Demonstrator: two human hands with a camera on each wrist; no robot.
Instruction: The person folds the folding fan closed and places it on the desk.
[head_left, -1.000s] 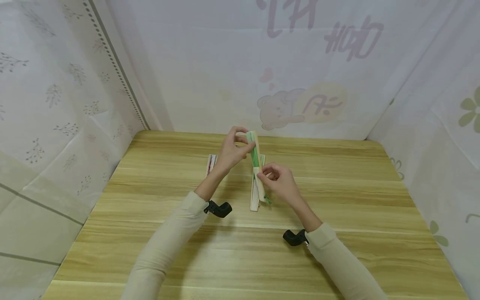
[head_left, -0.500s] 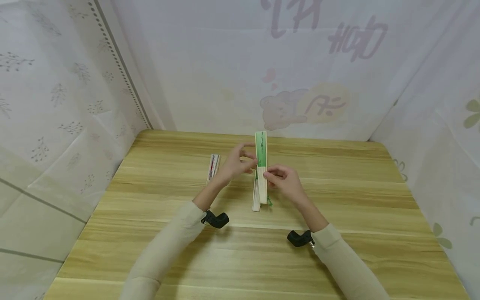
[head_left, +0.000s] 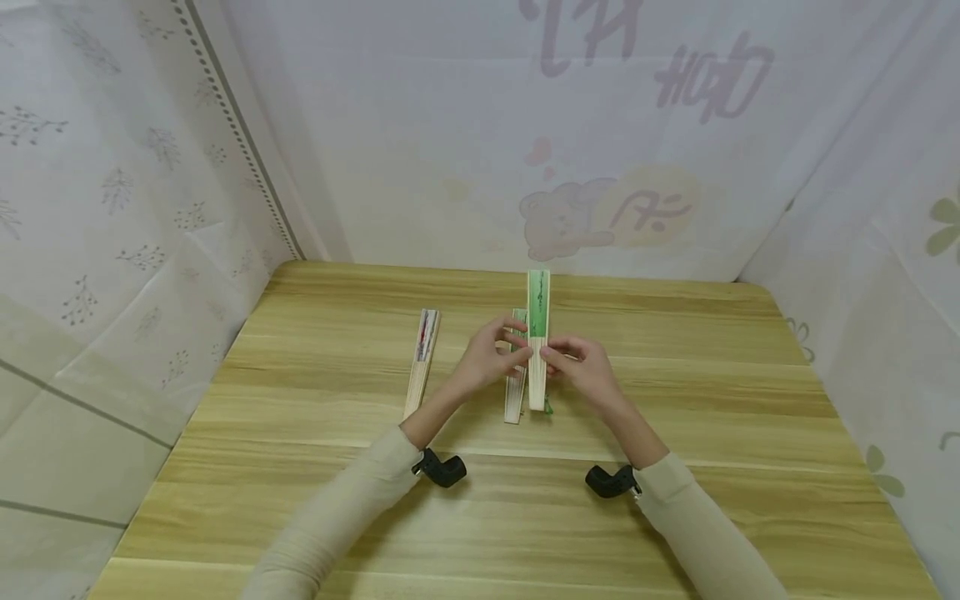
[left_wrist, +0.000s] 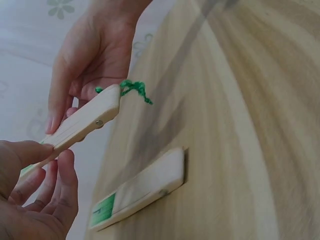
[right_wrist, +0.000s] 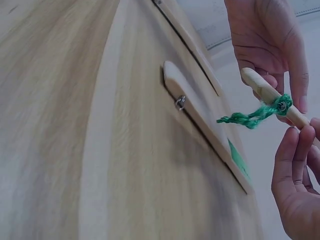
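Note:
A folded fan (head_left: 537,379) with pale ribs and a green leaf is held over the middle of the table, nearly upright in the head view. My left hand (head_left: 486,360) pinches its left edge between thumb and fingers. On the opposite edge, my right hand (head_left: 591,372) pinches it too. From the rivet end dangles a green braided cord (right_wrist: 255,114). Just left of it, a second folded green fan (head_left: 513,402) lies on the table, partly covered by my left fingers. In the left wrist view this lying fan (left_wrist: 145,182) shows its rivet and a bit of green.
A third folded fan (head_left: 419,367), its leaf white with red and dark marks, lies farther left on the wooden table (head_left: 675,533). White printed cloth (head_left: 420,125) hangs behind the table and along both sides. A black wrist camera (head_left: 442,469) sticks out by the left cuff.
The held fan has turned from a slant to nearly upright, its green face now showing, and shifted right. My left hand has slid from its top down to its middle, uncovering the third fan.

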